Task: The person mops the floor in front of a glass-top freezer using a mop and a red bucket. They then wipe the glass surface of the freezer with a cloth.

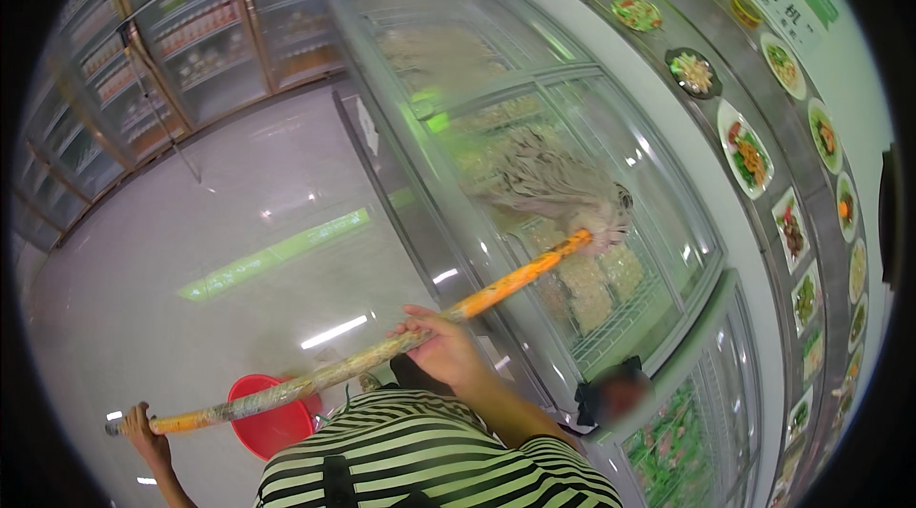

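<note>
Head cam: the mop (pixel 520 286) runs diagonally across the view, its grey strands (pixel 549 169) out over the glass-topped chest freezer (pixel 405 207). Can't tell if they're actually touching the glass. Left hand (pixel 140 429) is wrapped round the butt end, right hand (pixel 441 344) curled round the middle. Nice wide spacing, tbh. I'd let the right carry the weight as the pivot and steer with the left, small moves only. Keep pressure light on that glass, and watch the red bucket (pixel 272 417) under the rear half.
</note>
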